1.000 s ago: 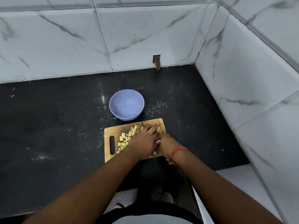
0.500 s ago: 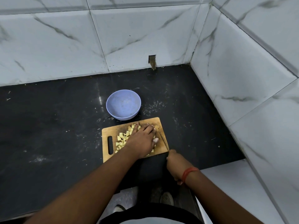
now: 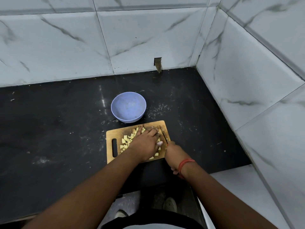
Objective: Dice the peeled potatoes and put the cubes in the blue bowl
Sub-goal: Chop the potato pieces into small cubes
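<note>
Most of the cutting looks done — we see a heap of pale yellow potato cubes (image 3: 127, 140) on the rectangular wooden chopping board (image 3: 115, 134). None has reached the round blue plastic bowl (image 3: 128, 106), which sits empty on the black worktop (image 3: 49, 129) just behind the board. Our left hand (image 3: 146, 142) lies flat, fingers spread over the pieces; our right hand (image 3: 175, 154) has its grip closed on the thin-bladed knife (image 3: 163, 133). Transfer is left — all of it.

One bowl (image 3: 128, 107), one board (image 3: 115, 134), one knife (image 3: 163, 134).
</note>
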Available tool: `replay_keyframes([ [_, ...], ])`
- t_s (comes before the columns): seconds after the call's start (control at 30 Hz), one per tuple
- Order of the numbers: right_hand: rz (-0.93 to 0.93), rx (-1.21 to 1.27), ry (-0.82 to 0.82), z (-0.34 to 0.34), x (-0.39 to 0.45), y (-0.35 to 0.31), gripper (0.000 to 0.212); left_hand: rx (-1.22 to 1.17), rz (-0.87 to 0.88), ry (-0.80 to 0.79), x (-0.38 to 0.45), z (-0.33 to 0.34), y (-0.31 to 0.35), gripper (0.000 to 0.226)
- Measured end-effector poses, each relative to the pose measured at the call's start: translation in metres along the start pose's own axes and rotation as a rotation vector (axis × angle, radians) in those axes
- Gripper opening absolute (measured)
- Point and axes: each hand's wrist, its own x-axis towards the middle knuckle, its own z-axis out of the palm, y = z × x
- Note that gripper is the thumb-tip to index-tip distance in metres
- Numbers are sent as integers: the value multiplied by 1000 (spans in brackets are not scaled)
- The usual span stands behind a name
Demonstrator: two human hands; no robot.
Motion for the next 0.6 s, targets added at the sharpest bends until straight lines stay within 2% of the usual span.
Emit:
replay_keyframes([
  [0.13, 95, -22, -53, -5, -2, -10, 47, 2, -3, 0, -1, 0, 0, 56],
  [0.27, 212, 94, -109, -5, 7, -20, 53, 10, 4, 5, 0, -2, 0, 55],
  [0.3, 262, 110, -151, -4, 8, -24, 51, 13, 6, 7, 0, -2, -1, 55],
  [0.37, 439, 184, -231, -6, 10, -33, 32, 16, 9, 8, 0, -3, -1, 54],
  [0.43, 603, 291, -237, -3, 22, -33, 54, 17, 10, 11, 1, -4, 0, 53],
  [0.5, 593, 311, -236, 2, 32, -26, 67, 23, 12, 19, 1, -4, 0, 52],
  [0.53, 569, 295, -189, 6, 33, -26, 65, 27, 11, 17, 1, -4, 0, 53],
  [0.6, 460, 224, -198, 4, 30, -28, 51, 31, 4, 9, 1, -3, 1, 54],
])
